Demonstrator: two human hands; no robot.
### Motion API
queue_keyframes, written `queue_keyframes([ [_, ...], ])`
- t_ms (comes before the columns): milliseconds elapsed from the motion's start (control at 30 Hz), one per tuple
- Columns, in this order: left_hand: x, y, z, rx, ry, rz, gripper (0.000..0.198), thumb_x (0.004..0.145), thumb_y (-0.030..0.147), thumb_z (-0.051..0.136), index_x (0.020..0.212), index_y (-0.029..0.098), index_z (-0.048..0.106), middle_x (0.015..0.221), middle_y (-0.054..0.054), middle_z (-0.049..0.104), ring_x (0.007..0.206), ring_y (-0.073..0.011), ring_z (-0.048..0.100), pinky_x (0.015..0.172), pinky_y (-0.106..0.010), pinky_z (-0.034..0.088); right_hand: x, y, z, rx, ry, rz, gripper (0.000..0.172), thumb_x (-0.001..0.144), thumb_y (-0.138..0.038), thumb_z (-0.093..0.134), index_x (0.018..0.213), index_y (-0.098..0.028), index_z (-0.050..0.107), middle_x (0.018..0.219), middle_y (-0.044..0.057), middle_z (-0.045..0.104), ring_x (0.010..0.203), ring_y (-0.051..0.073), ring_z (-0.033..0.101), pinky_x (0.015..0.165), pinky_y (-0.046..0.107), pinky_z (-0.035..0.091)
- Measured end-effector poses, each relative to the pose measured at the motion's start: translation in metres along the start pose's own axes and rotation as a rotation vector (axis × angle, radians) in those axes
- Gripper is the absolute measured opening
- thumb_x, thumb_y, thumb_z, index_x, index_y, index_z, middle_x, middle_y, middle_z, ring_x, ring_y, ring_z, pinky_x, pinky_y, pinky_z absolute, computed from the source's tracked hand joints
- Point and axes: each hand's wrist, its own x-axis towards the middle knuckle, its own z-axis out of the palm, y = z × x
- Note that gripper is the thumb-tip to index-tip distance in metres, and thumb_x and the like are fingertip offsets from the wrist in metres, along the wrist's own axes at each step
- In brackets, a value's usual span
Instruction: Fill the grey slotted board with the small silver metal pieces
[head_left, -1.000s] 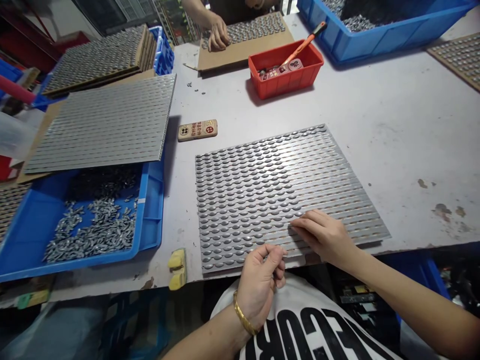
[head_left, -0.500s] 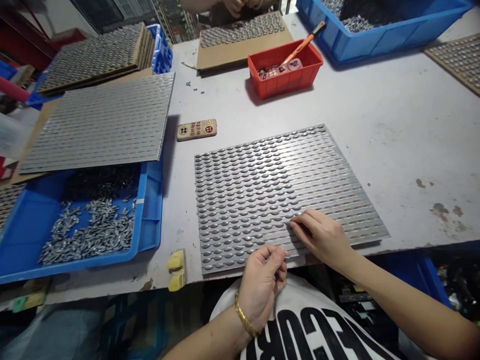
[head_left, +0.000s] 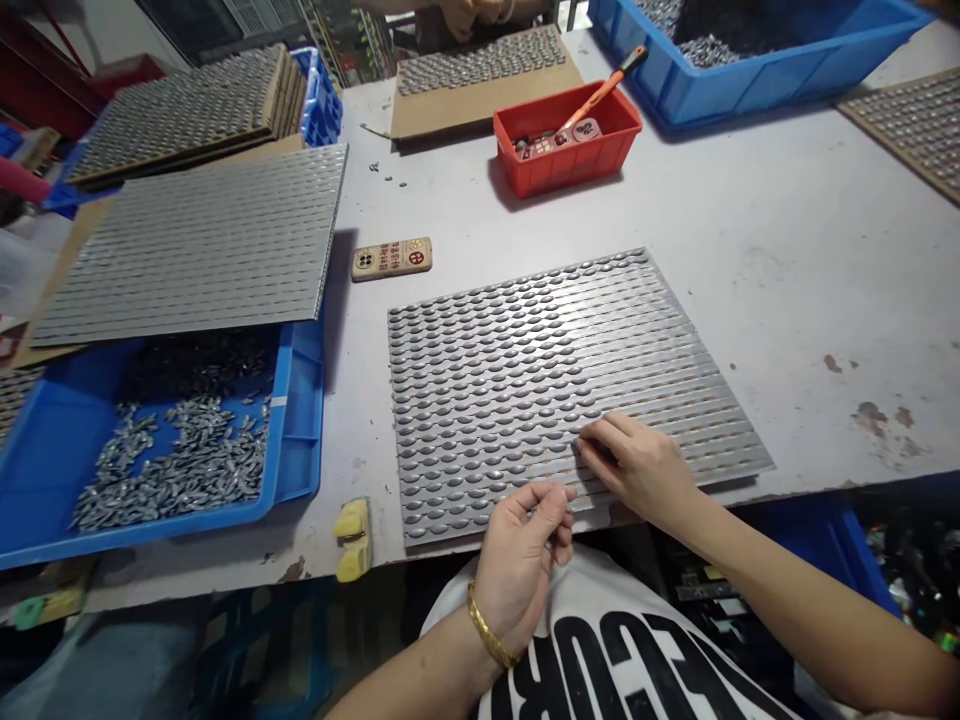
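My right hand (head_left: pixel 634 470) lies on the near right part of a grey sheet (head_left: pixel 555 400), its fingertips on rows of small lens-shaped metal pieces. My left hand (head_left: pixel 521 560), with a gold bangle (head_left: pixel 487 625) on its wrist, hovers at the sheet's near edge. Its fingers curl toward the thumb, and anything between them is hidden. The sheet lies flat on a pale grey table (head_left: pixel 810 280). Its rows slant slightly, with a strip of orange-brown showing between them near my right hand.
To the left, a similar sheet (head_left: pixel 187 245) overhangs a blue crate (head_left: pixel 292 440) of loose metal pieces (head_left: pixel 172 470). A beige tile (head_left: pixel 391 259) and a red tray (head_left: pixel 592 165) stand beyond. A co-worker's hands (head_left: pixel 472 8) are at the far edge, behind a cardboard board (head_left: pixel 480 90).
My hands have barely moved, and the view has drifted slightly. The co-worker's hand has lifted off the far board toward the top edge.
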Motion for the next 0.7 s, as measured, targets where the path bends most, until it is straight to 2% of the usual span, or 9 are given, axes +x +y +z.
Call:
queue_keyframes([
  [100, 0.000, 0.002, 0.000, -0.029, -0.005, 0.021, 0.029, 0.075, 0.032, 0.072, 0.094, 0.010, 0.068, 0.071, -0.004, 0.060, 0.064, -0.0086, 0.053, 0.055, -0.020, 0.039, -0.001, 0.001, -0.002, 0.041, -0.007, 0.008, 0.018, 0.093, -0.027, 0.048, 0.083, -0.018, 0.061, 0.074, 0.003, 0.058, 0.067, 0.014, 0.056, 0.059, 0.025, 0.037],
  [200, 0.001, 0.002, -0.001, -0.035, -0.001, 0.033, 0.027, 0.076, 0.026, 0.071, 0.098, 0.011, 0.066, 0.079, -0.006, 0.064, 0.068, -0.0104, 0.057, 0.062, -0.022, 0.044, -0.006, 0.000, -0.011, 0.251, 0.027, -0.020, 0.013, 0.092, -0.022, 0.049, 0.098, -0.019, 0.060, 0.084, 0.005, 0.061, 0.077, 0.017, 0.059, 0.066, 0.027, 0.045],
  [333, 0.003, 0.001, 0.001, 0.001, -0.027, 0.045, 0.020, 0.077, 0.025, 0.070, 0.091, 0.012, 0.064, 0.074, -0.004, 0.062, 0.065, -0.0097, 0.056, 0.060, -0.022, 0.045, -0.015, -0.008, -0.029, 0.563, -0.050, -0.227, 0.028, 0.089, -0.013, 0.048, 0.114, -0.020, 0.058, 0.106, 0.010, 0.061, 0.096, 0.019, 0.060, 0.081, 0.031, 0.050],
  [433, 0.006, 0.000, 0.006, 0.047, -0.061, 0.030, 0.020, 0.077, 0.026, 0.070, 0.088, 0.011, 0.063, 0.066, -0.001, 0.057, 0.059, -0.0081, 0.052, 0.054, -0.020, 0.042, -0.019, -0.009, -0.036, 0.627, -0.110, -0.297, 0.028, 0.089, -0.008, 0.046, 0.110, -0.020, 0.061, 0.098, 0.008, 0.062, 0.089, 0.017, 0.061, 0.075, 0.028, 0.051],
  [533, 0.007, 0.000, 0.011, 0.038, -0.060, 0.004, 0.022, 0.080, 0.026, 0.065, 0.095, 0.010, 0.062, 0.071, -0.004, 0.060, 0.060, -0.0096, 0.053, 0.051, -0.020, 0.040, -0.021, 0.001, -0.034, 0.659, -0.082, -0.197, 0.023, 0.090, -0.010, 0.047, 0.104, -0.020, 0.062, 0.092, 0.006, 0.063, 0.084, 0.015, 0.061, 0.072, 0.026, 0.050],
  [633, 0.006, 0.001, 0.014, -0.032, -0.028, 0.009, 0.027, 0.086, 0.024, 0.052, 0.107, 0.008, 0.058, 0.085, -0.012, 0.065, 0.070, -0.0158, 0.060, 0.056, -0.025, 0.044, -0.020, 0.018, -0.027, 0.614, -0.022, -0.009, 0.016, 0.090, -0.014, 0.051, 0.100, -0.021, 0.062, 0.092, 0.005, 0.063, 0.085, 0.016, 0.061, 0.072, 0.027, 0.050],
  [700, 0.005, 0.002, 0.015, -0.048, -0.019, 0.019, 0.028, 0.087, 0.022, 0.047, 0.109, 0.008, 0.055, 0.088, -0.014, 0.067, 0.074, -0.0192, 0.063, 0.060, -0.029, 0.047, -0.018, 0.027, -0.022, 0.561, 0.000, 0.052, 0.014, 0.090, -0.016, 0.052, 0.099, -0.022, 0.061, 0.091, 0.004, 0.064, 0.084, 0.016, 0.061, 0.072, 0.028, 0.049],
])
